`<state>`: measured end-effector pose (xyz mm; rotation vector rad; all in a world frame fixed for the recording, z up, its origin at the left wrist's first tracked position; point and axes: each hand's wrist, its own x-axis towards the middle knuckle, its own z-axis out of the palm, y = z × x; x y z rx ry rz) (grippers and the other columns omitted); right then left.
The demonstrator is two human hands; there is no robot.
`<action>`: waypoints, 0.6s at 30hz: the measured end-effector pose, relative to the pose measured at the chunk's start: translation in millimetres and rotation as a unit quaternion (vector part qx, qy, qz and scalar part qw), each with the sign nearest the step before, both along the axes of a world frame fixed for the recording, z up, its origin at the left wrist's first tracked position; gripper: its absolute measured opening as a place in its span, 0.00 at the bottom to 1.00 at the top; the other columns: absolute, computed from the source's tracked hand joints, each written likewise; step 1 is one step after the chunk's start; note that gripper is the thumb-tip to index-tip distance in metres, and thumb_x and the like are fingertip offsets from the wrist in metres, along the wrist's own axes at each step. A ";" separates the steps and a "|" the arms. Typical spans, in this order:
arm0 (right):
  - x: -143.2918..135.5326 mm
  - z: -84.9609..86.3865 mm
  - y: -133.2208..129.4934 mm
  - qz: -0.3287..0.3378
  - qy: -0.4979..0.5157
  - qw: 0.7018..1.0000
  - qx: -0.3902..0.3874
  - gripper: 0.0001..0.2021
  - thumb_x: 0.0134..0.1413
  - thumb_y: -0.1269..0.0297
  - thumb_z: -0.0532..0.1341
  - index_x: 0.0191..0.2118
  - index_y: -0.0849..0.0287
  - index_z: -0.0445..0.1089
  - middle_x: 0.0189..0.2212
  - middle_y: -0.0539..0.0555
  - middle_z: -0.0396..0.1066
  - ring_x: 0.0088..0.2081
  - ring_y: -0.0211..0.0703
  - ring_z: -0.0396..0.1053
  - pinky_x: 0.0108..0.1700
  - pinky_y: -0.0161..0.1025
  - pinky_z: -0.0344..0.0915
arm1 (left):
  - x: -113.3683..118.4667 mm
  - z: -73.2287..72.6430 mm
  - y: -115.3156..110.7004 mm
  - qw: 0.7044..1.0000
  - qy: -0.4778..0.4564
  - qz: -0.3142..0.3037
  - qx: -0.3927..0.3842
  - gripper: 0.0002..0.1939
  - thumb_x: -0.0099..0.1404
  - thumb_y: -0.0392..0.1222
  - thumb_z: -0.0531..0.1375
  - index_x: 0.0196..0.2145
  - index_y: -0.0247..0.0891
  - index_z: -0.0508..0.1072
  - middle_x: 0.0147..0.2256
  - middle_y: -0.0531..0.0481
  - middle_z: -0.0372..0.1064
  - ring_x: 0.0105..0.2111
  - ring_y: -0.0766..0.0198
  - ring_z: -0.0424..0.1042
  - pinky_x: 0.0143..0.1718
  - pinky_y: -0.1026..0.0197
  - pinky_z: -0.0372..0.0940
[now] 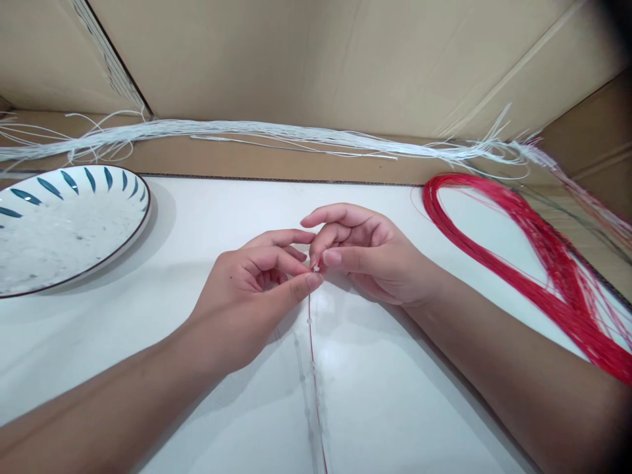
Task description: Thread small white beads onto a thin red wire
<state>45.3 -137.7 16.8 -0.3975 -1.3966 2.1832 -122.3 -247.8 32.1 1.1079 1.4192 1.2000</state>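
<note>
My left hand (269,276) pinches a thin red cord (312,349) between thumb and forefinger near the middle of the view. A tiny whitish bead (316,268) shows at the fingertips, where both hands meet. My right hand (363,253) is closed in a pinch at the same spot, its thumb and forefinger beside the bead; the fingers hide part of what they grip. From there the cord runs down toward the near edge, with several small clear beads spaced along it.
A white plate (74,230) with blue-green leaf marks and small clear pieces lies at the left. A bundle of red cords (498,263) loops at the right. White cords (276,131) stretch along the back, before a cardboard wall (306,59).
</note>
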 end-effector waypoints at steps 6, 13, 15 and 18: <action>1.2 2.3 -0.1 -0.044 -0.024 0.997 0.062 0.09 0.55 0.66 0.72 0.42 0.59 0.79 0.28 0.51 0.79 0.31 0.38 0.76 0.37 0.37 0.75 | 2.9 2.6 -0.3 1.000 0.004 0.016 -0.004 0.09 0.61 0.44 0.71 0.23 0.44 0.82 0.52 0.48 0.77 0.55 0.52 0.74 0.49 0.55 0.72; 0.5 3.2 -1.2 -0.040 -0.070 0.986 0.145 0.03 0.54 0.71 0.70 0.31 0.62 0.78 0.26 0.51 0.75 0.29 0.35 0.72 0.33 0.34 0.71 | 3.5 4.3 0.3 0.999 0.015 0.029 -0.013 0.09 0.59 0.45 0.72 0.23 0.44 0.82 0.50 0.48 0.77 0.49 0.54 0.77 0.49 0.55 0.74; 1.3 4.0 -0.5 -0.034 -0.078 0.985 0.151 0.02 0.54 0.70 0.70 0.32 0.62 0.78 0.26 0.50 0.74 0.28 0.35 0.71 0.32 0.34 0.70 | 3.6 5.0 -0.4 0.999 0.022 0.032 -0.020 0.09 0.59 0.45 0.72 0.23 0.44 0.82 0.50 0.48 0.76 0.50 0.54 0.76 0.46 0.56 0.75; 2.1 5.0 0.4 -0.030 -0.089 0.983 0.157 0.04 0.56 0.67 0.69 0.34 0.62 0.77 0.27 0.51 0.74 0.29 0.35 0.69 0.31 0.34 0.69 | 4.1 6.2 -1.3 0.999 0.018 0.035 -0.034 0.09 0.58 0.45 0.72 0.22 0.43 0.81 0.52 0.48 0.75 0.49 0.54 0.76 0.42 0.58 0.75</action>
